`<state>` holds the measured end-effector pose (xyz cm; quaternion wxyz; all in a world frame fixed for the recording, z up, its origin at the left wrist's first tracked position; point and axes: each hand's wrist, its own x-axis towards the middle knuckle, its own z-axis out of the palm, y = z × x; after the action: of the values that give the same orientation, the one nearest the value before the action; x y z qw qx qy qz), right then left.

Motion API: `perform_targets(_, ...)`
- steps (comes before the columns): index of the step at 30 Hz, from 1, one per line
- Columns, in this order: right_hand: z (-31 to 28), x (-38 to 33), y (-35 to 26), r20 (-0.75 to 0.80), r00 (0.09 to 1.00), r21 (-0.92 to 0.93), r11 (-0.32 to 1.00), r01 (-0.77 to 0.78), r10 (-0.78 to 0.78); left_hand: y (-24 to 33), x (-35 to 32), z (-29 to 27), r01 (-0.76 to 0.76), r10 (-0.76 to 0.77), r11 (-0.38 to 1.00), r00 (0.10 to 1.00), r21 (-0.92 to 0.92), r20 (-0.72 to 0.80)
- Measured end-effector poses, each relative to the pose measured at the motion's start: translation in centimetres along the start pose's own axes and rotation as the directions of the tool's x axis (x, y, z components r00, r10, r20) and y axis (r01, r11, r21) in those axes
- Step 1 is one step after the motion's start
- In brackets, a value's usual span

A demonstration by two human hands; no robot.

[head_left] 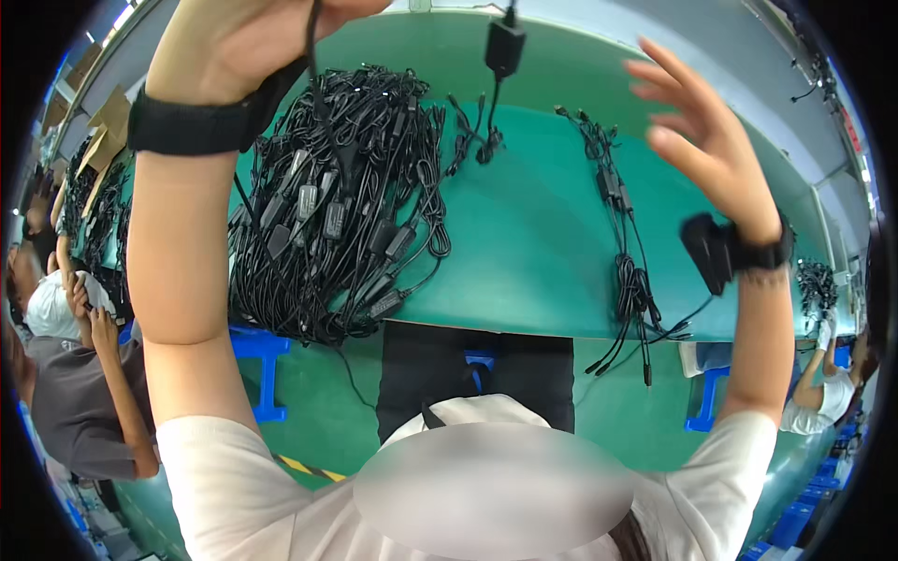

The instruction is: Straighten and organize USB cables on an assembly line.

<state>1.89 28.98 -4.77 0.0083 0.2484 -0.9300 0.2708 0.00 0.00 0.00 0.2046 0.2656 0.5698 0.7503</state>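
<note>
We see both arms raised over a green table (pixel 524 252). Left hand (pixel 243 37) is up at the top edge, closed around a thin black cable (pixel 312 65) that drops out of the fist past the wrist; the fingers themselves are partly cut off by the frame, so how tight the hold is we cannot tell exactly. Black wristband (pixel 201 122) sits just under that hand.

Straight below the left grip the cable runs down into a big tangled pile of black cables with inline boxes (pixel 337 215), lying on the table and spilling over its near edge. Right of the grip, well apart from it, a black adapter block (pixel 504 47) hangs at the top with its cord trailing to the table.

Right hand (pixel 702 131) is wide open, fingers spread, palm facing left, holding nothing and touching nothing. A black wrist strap with a small box (pixel 725 251) is on that wrist. Below and left of the open hand lies a slim straight bundle of black cables (pixel 622 243), ends hanging off the near table edge.

Other people sit at far left (pixel 70 374) and far right (pixel 828 383). Blue stools (pixel 262 360) under the table.
</note>
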Motion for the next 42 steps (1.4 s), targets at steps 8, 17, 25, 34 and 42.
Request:
perform_targets(8, -0.6, 6.6, -5.3, -0.091, 0.967, 0.63, 0.739, 0.24, -0.236, 4.5, 0.6, 0.9, -0.183, 0.2, 0.965, 0.977, 0.188, -0.076)
perform_targets(17, -4.4, 5.1, -2.0, -0.235, 0.956, 0.817, 0.498, 0.292, -0.175, -2.6, 1.5, 5.8, -0.375, 0.611, 0.569, 0.789, 0.732, -0.071)
perform_targets(25, -0.1, 4.7, -0.7, -0.182, 0.979, 0.833, 0.513, 0.205, -0.096, -9.3, 4.5, 6.7, -0.262, 0.271, 0.962, 0.952, 0.081, -0.14)
perform_targets(34, -1.0, 4.3, 3.3, -0.403, 0.912, 0.885, 0.288, 0.367, 0.078, -10.9, 3.7, 3.3, -0.135, 0.129, 0.98, 0.99, -0.145, -0.055)
perform_targets(42, 0.5, 4.9, 2.9, -0.432, 0.901, 0.679, 0.641, 0.358, -0.045, -11.6, 4.1, 0.5, -0.123, 0.109, 0.924, 0.992, -0.362, -0.059)
